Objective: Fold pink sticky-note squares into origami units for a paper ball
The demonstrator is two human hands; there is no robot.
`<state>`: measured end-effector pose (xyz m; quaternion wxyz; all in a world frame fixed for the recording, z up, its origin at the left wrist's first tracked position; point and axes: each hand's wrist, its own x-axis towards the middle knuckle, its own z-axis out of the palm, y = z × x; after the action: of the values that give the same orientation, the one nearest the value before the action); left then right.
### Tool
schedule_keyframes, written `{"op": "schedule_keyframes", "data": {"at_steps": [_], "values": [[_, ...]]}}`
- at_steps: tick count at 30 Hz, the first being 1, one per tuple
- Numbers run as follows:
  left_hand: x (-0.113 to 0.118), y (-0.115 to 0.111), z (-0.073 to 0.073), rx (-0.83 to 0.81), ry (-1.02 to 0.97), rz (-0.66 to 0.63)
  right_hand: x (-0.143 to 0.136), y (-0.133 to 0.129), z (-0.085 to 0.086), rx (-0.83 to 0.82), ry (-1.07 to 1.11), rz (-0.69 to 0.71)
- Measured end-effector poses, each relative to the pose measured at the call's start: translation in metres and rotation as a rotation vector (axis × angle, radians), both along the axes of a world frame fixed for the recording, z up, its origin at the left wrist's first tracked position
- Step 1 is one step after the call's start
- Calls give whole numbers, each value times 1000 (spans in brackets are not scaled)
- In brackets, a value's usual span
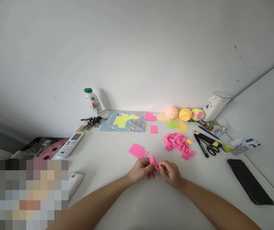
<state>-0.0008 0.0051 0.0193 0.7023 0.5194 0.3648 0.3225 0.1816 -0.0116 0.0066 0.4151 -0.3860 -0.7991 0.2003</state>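
A person sits at a white table (117,204), both bare forearms reaching forward. The left hand (141,169) and right hand (171,174) meet at the middle of the tabletop, fingertips pressed together on a small pink paper piece (153,160) pinched between them. The paper looks partly folded, though it is too small to tell how. It sits just above the table, held by both hands at once.

Just beyond the pinch and slightly left lies a small stack of pink paper squares (137,150). Beyond it to the right is a loose heap of folded pink pieces (178,145). Farther right of that heap lie black-handled scissors (210,147) beside a marker (201,145). Well beyond the hands, against the wall, sit three folded paper balls (184,114), a picture sheet (123,121), keys (91,122) and a white bottle (93,101). A remote control (69,145) lies far left of the grip; a dark pouch (249,182) lies far right.
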Motion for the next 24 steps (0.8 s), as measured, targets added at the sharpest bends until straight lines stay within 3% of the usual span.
{"op": "schedule_keyframes", "data": {"at_steps": [10,19,24], "values": [[-3,2,-6,14,-8,-54,0,-1,1,0,59,-44],[-2,2,-3,47,-24,-82,0,2,6,-247,156,134],[2,1,-2,25,15,18,0,6,6,-351,202,156]]}}
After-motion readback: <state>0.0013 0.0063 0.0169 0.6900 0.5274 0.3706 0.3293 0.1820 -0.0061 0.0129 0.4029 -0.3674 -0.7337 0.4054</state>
